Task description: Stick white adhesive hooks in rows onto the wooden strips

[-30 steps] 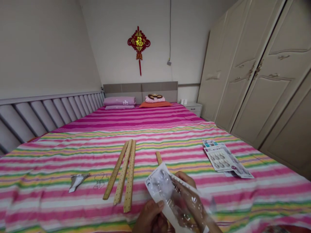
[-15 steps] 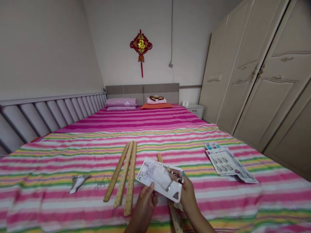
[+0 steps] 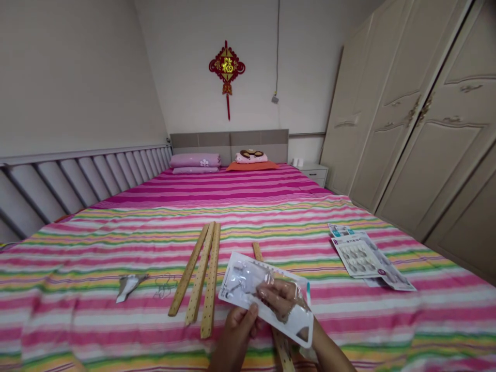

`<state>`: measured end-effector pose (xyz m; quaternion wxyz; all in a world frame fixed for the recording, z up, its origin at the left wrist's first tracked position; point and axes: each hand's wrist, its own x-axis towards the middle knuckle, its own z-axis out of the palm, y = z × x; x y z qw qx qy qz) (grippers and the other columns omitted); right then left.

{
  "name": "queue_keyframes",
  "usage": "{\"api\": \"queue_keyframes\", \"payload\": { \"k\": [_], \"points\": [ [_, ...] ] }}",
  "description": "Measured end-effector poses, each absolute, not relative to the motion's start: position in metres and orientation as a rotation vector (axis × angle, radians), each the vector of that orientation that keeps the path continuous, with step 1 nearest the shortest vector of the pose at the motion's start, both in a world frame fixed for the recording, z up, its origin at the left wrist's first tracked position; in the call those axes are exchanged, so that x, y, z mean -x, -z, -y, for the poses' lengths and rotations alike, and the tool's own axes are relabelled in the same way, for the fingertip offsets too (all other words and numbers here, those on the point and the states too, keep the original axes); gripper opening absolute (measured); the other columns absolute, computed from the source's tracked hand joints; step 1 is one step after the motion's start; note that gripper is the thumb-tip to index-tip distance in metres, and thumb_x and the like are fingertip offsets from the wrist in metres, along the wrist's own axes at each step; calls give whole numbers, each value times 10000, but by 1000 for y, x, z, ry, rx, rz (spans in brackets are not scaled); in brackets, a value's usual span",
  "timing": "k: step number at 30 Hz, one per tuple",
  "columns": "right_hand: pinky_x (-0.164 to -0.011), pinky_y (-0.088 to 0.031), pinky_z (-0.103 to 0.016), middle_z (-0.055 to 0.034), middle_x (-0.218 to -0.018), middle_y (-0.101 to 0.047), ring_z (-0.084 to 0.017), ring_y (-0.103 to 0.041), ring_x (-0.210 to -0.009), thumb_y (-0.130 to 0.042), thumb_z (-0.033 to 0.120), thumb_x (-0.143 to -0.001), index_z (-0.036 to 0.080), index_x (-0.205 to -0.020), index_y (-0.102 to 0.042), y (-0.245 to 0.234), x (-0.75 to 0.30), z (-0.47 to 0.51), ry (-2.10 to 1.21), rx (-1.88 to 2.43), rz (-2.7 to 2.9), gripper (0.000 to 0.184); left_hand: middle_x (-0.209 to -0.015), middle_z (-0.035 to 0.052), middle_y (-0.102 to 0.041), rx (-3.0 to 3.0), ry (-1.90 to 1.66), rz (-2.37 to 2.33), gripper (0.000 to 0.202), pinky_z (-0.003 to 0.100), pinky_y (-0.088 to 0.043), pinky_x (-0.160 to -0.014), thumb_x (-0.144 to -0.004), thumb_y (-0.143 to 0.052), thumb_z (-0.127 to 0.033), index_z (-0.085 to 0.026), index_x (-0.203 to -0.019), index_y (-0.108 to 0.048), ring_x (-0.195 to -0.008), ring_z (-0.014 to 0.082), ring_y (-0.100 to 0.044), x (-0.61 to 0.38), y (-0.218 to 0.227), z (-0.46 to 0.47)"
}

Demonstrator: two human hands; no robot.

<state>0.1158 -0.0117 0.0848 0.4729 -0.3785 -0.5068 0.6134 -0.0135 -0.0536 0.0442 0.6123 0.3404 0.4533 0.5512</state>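
Observation:
A flat packet [image 3: 242,281] with a clear plastic front and white edges is held tilted above the bed. My left hand [image 3: 241,326] is closed on its lower edge, thumb on top. Inside the packet, visible through the plastic, is my right hand [image 3: 281,297], its wrist coming in from the right end. The fingers are bent together near small grey-white contents; what they pinch I cannot make out. Below the packet lies a wooden strip with holes [image 3: 257,251], partly hidden by the packet. Left of it, three similar wooden strips [image 3: 210,289] lie side by side.
To the right lie flat hook packs [image 3: 356,258], overlapping. On the left are a crumpled silver-white wrapper [image 3: 129,285] and a tangle of thin string or wire [image 3: 166,285]. A striped sheet [image 3: 116,330] covers the bed. Wardrobes [image 3: 418,170] stand along the right, a railing [image 3: 93,173] on the left.
My right hand has gone deeper into the packet, its fingers now further left under the plastic. The packet has shifted slightly right and down. My left hand keeps its hold.

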Motion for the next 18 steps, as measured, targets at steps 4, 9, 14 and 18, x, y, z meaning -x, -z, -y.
{"api": "queue_keyframes", "payload": {
  "k": [4, 9, 14, 18],
  "points": [
    [-409, -362, -223, 17, -472, -579, -117, -496, -437, -689, 446, -663, 166, -570, -678, -89, -112, 11, -1509, 923, 1363, 296, -408, -36, -475, -834, -1161, -1056, 466, 221, -239, -476, -598, -678, -575, -137, -479, -572, -423, 68, -348, 12, -46, 59],
    [-631, -520, -300, -28, -900, -650, -158, -620, -728, -556, 334, -849, 151, -956, -622, -95, -108, 10, -1459, 902, 1425, 222, -441, -34, -515, -662, -1174, -954, 449, 196, -251, -474, -553, -718, -557, -133, -494, -584, -437, 56, -367, 4, -48, 60],
    [-796, -505, -402, -57, -1149, -569, -221, -587, -957, -528, 296, -873, 172, -1115, -547, -99, -119, 31, -1383, 894, 1388, 273, -437, -35, -525, -651, -1130, -999, 468, 179, -231, -435, -545, -708, -583, -133, -540, -579, -402, 45, -387, 2, -48, 61],
    [-795, -494, -351, -43, -1086, -620, -221, -590, -981, -513, 372, -862, 248, -1038, -609, -98, -135, 54, -1365, 878, 1354, 237, -398, -22, -502, -792, -986, -1099, 585, 203, -205, -379, -606, -525, -724, -149, -503, -552, -316, 56, -348, 21, -50, 64]
  ]
}}
